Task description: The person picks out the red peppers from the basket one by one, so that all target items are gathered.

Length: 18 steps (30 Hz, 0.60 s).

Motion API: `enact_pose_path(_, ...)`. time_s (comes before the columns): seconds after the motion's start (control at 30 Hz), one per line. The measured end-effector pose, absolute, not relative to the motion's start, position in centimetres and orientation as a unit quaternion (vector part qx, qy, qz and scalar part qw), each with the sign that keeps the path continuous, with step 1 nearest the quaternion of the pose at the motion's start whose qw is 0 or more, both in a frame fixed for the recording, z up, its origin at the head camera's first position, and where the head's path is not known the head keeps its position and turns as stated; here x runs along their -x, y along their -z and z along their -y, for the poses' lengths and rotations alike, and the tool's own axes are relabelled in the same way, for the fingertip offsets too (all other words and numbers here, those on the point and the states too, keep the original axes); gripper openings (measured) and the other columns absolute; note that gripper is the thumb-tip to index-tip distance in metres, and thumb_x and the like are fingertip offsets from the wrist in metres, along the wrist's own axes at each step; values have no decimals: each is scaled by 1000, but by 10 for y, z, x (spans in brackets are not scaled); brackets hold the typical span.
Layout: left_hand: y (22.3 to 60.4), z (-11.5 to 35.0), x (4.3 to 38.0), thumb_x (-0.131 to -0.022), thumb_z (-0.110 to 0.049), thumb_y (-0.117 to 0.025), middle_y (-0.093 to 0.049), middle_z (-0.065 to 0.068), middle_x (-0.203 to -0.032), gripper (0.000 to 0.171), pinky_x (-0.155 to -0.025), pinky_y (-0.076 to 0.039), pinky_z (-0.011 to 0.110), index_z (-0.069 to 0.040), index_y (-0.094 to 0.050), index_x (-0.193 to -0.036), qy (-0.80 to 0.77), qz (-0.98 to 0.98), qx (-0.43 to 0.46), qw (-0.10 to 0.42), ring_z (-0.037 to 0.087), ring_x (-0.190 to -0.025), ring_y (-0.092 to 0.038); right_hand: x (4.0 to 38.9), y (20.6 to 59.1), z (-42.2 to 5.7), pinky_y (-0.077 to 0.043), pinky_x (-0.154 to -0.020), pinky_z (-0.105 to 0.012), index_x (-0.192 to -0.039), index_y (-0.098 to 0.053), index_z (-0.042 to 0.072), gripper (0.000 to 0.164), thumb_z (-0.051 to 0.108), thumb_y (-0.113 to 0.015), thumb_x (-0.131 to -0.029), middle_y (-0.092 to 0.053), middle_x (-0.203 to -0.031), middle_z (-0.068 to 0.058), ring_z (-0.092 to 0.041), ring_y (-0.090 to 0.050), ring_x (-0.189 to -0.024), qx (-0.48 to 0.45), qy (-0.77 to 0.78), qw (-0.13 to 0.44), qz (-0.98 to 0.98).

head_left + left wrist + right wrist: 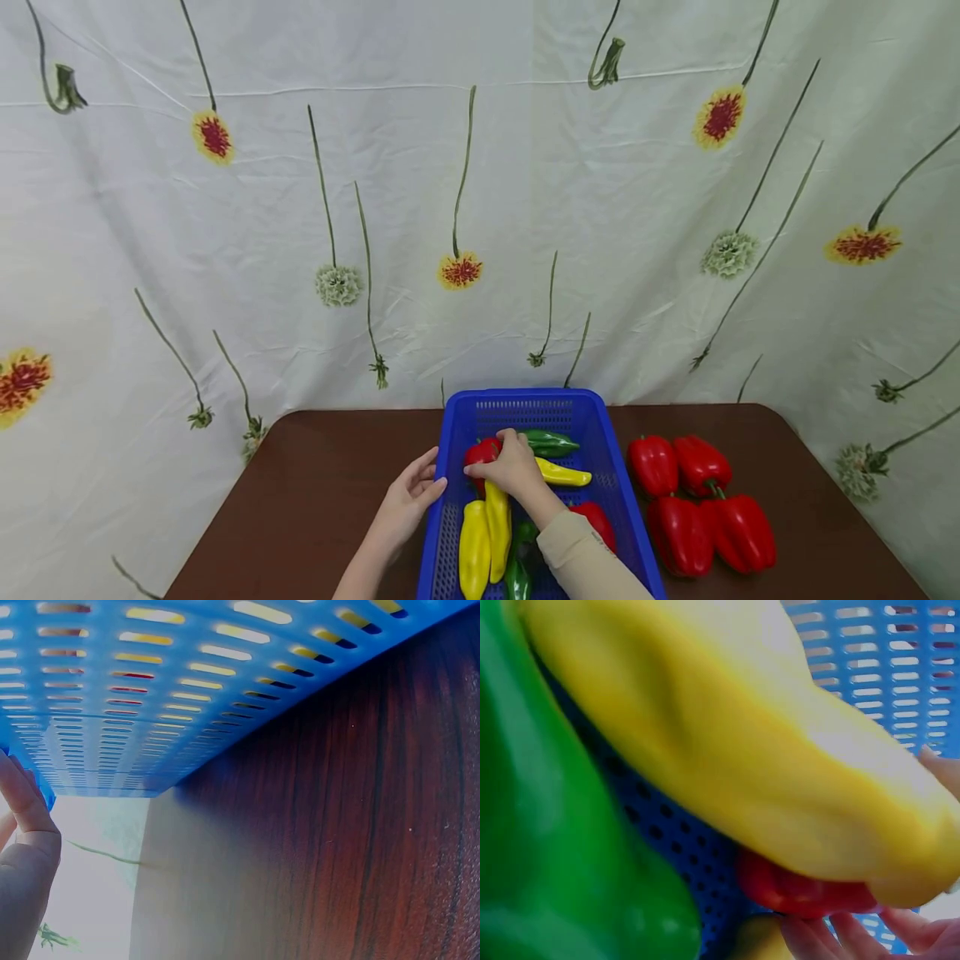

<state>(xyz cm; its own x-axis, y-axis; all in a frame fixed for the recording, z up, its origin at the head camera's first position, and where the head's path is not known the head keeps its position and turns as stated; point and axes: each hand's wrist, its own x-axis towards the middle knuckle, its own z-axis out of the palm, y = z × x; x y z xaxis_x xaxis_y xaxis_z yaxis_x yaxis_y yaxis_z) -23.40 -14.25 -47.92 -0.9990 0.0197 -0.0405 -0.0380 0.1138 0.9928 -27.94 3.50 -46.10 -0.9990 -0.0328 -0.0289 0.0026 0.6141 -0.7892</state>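
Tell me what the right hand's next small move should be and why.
Probably lift the red pepper out of the blue basket: the right hand grips it, the left hand steadies the rim, and four red peppers lie right of it.

One blue perforated basket (585, 417) holds three yellow peppers (474, 550), two green peppers (551, 442) and two red peppers (481, 454); four red bell peppers (678, 533) lie on the one brown table (315, 492) beside it
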Motion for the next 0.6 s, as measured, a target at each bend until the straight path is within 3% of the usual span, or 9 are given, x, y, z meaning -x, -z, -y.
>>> enact_pose_path(0.2,479,143,234,-95,-8,-64,-59,18,-115,55,-79,-51,17,0,-44,-145,-670,-742,7,22,14,-91,-61,278,464,-29,-52,-90,-54,-124,-52,-3,74,25,-90,-67,-55,-116,-24,-38,-57,-100,4,413,-8,-911)
enact_pose_path(0.6,481,143,235,-95,-6,-63,-59,17,-115,54,-77,-51,17,1,-44,-145,-674,-738,12,19,13,-90,-60,277,465,-26,-53,-88,-54,-123,-53,-4,70,20,-88,-68,-58,-113,-23,-37,-57,-99,-9,403,-15,-915)
